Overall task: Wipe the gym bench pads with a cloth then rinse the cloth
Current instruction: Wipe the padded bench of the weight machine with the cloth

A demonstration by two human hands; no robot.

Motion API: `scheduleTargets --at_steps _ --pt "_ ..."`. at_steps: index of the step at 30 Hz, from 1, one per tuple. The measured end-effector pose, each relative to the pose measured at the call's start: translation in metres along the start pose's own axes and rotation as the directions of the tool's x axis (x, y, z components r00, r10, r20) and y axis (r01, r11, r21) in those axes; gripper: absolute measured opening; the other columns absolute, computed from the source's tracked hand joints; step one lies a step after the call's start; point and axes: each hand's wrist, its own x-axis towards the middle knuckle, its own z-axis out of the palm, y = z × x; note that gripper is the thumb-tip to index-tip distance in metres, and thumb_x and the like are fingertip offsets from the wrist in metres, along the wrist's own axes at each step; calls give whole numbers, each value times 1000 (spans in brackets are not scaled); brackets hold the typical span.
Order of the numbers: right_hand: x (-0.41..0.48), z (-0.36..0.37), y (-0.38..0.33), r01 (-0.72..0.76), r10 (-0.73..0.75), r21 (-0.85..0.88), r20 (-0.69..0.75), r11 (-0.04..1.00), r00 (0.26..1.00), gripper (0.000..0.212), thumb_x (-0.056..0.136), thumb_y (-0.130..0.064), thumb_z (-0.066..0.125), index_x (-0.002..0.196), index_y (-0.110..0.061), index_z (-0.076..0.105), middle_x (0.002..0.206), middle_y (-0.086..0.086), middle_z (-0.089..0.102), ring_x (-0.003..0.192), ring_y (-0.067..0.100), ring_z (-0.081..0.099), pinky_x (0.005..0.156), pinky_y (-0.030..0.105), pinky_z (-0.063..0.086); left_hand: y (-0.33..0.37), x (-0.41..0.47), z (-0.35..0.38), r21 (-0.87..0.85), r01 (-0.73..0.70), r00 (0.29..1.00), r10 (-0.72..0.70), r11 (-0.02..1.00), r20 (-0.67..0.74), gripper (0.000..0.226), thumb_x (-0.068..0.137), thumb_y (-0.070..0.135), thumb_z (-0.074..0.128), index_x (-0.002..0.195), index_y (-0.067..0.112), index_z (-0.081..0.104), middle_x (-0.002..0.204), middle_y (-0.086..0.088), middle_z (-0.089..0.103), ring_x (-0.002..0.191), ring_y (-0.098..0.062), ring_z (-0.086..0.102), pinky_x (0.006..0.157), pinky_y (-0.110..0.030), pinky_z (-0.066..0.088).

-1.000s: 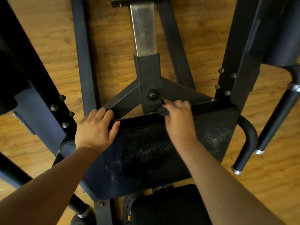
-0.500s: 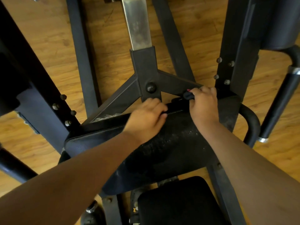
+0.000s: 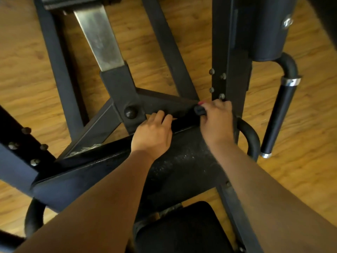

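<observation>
left hand (image 3: 152,136): fingers curled over far edge of pad (image 3: 182,161)
right hand (image 3: 217,123): clamped on cloth (image 3: 199,110) (dark, bunched) at the pad's far right corner
pad: speckled top, just beside frame post (image 3: 228,52)

Matt black metal frame (image 3: 120,88), speckled pad (image 3: 182,161), wood floor (image 3: 21,70).
</observation>
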Motion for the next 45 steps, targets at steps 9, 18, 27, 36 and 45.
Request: scheduleTargets --at_steps 9,18,27,36,45 --pt "30 -2 58 18 -21 -43 -60 999 998 33 87 -4 55 119 -8 64 109 17 61 105 36 49 89 38 38 1 1 0 59 7 1000 -7 998 -11 28 87 24 34 92 10 57 87 -8 54 71 -27 56 47 -28 33" --pt "38 -2 71 -36 37 252 1 967 999 28 87 -10 62 114 -11 69 104 13 67 102 34 58 90 46 48 4 1 1 75 32 999 -31 997 -16 29 87 25 32 93 9 56 87 -8 55 72 -27 56 46 -28 33" --pt "36 -9 82 -184 182 186 27 965 983 26 93 -11 56 117 -6 65 109 18 64 104 33 57 85 36 47 5 2 2 75 58 998 -56 995 -24 34 87 26 30 95 7 58 87 -9 56 75 -29 56 45 -32 41" --pt "11 9 105 -494 458 441 194 749 867 19 97 -19 47 96 -11 65 82 18 64 75 35 64 66 47 55 5 1 4 85 56 998 -52 995 -38 33 88 24 31 96 6 58 87 -10 56 75 -30 56 46 -30 37" --pt "41 -17 73 -295 195 704 221 646 956 18 98 -16 50 104 -17 67 59 -17 50 60 -2 45 57 16 34 6 1 4 88 72 997 -69 994 -34 32 89 23 32 96 6 58 87 -10 56 75 -30 56 45 -32 41"
